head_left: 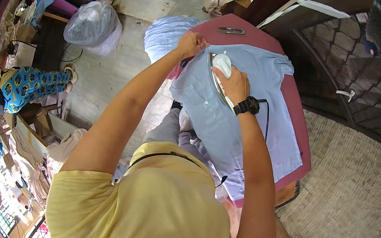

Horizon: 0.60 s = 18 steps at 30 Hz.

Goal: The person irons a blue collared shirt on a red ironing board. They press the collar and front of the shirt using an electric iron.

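A light blue shirt (241, 141) lies spread over a board with a maroon cover (302, 135), its small buttons showing along one side. My right hand (236, 85) is wrapped round the handle of a white clothes iron (222, 64), which rests on the upper part of the shirt. The iron's dark cord runs down past my wrist, where I wear a black watch. At the far left edge of the board, my left hand (190, 45) is closed on the shirt's edge; its fingertips are partly hidden. Green-handled thread snips (231, 30) lie beyond the shirt.
Another pale blue garment (163, 36) hangs at the board's far left. A clear plastic bag (91, 23) stands on the floor. At left is a person in patterned blue trousers (32, 88). To the right are a metal lattice gate (344, 48) and a woven mat (347, 191).
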Available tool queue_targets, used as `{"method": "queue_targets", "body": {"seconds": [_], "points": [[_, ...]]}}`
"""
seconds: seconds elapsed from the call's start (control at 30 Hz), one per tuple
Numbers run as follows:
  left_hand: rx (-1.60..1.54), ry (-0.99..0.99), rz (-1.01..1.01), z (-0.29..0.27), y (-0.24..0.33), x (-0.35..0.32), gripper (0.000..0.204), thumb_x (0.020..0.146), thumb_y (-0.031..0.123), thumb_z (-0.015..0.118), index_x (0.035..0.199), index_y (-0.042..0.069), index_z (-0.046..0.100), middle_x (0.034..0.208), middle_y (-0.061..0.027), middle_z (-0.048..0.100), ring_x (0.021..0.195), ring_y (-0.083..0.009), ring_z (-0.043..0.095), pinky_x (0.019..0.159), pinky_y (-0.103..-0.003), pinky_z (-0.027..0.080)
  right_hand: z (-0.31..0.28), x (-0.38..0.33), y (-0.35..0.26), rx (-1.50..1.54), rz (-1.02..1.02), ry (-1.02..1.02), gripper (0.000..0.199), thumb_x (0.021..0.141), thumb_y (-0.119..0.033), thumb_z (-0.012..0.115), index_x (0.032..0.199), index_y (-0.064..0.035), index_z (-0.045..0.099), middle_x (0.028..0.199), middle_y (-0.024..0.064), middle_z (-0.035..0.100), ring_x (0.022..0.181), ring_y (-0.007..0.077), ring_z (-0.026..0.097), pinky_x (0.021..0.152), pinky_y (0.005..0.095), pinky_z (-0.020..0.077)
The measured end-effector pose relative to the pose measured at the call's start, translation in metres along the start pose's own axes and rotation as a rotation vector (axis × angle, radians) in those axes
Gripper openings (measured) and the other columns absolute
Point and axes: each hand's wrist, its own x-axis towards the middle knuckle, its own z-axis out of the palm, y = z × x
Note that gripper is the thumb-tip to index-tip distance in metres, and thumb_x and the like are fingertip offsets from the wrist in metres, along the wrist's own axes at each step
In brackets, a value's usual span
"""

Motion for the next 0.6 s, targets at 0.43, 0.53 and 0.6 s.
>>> {"method": "queue_targets", "body": {"seconds": [0.43,0.53,0.6], "points": [[-0.015,0.040,0.026,-0.015,0.021,-0.004,0.033,0.079,0.038,0.080,0.075,0.007,0.069,0.078,-0.0062,0.058,0.073,-0.0215,0.057,0.070,-0.033,0.048,-0.012,-0.004,0.027,-0.170,0.065,0.127,0.063,0.080,-0.061,0.069,0.094,-0.0003,0.069,0.078,0.0244,0.069,0.075,0.0442,0.068,0.067,0.0515,0.0535],[-0.027,0.074,-0.003,-0.008,0.017,-0.002,0.034,0.074,0.037,0.082,0.071,0.007,0.067,0.080,-0.0056,0.055,0.073,-0.0227,0.056,0.068,-0.035,0.047,-0.014,0.016,0.027,-0.115,0.061,0.129,0.060,0.081,-0.061,0.069,0.092,-0.0017,0.069,0.079,0.0252,0.069,0.076,0.0456,0.067,0.067,0.0528,0.0534],[-0.054,0.004,-0.053,-0.011,0.020,0.001,0.032,0.074,0.035,0.082,0.072,0.007,0.066,0.082,-0.0058,0.055,0.074,-0.0223,0.057,0.068,-0.035,0.047,-0.015,0.027,0.016,-0.203,0.029,0.174,0.059,0.081,-0.060,0.069,0.093,-0.0016,0.070,0.080,0.0256,0.069,0.079,0.0459,0.067,0.069,0.0538,0.0530]]}}
